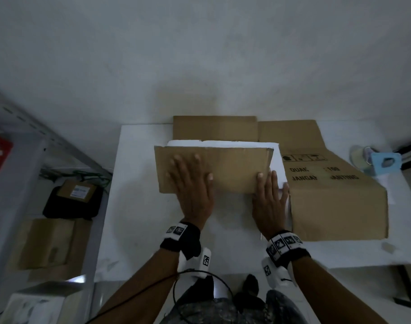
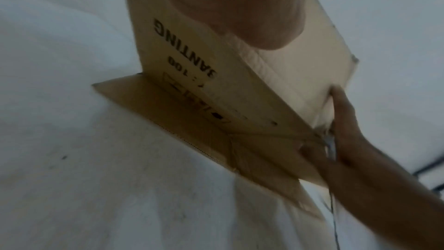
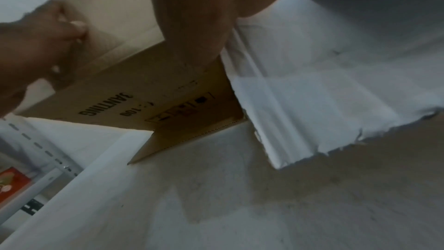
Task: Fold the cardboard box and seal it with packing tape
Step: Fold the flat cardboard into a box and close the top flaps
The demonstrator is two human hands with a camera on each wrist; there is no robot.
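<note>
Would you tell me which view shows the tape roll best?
The head view: the tape roll lies at the table's far right, beside a blue holder, though blurred. Neither wrist view shows it.

The head view looks steeply down from above onto the counter (image 1: 139,206), the wall beyond. Each wrist view sits low and close under its palm, facing along the hand. Both share the cardboard box (image 2: 173,50) panel printed "JANTING" and show the opposite hand.
</note>
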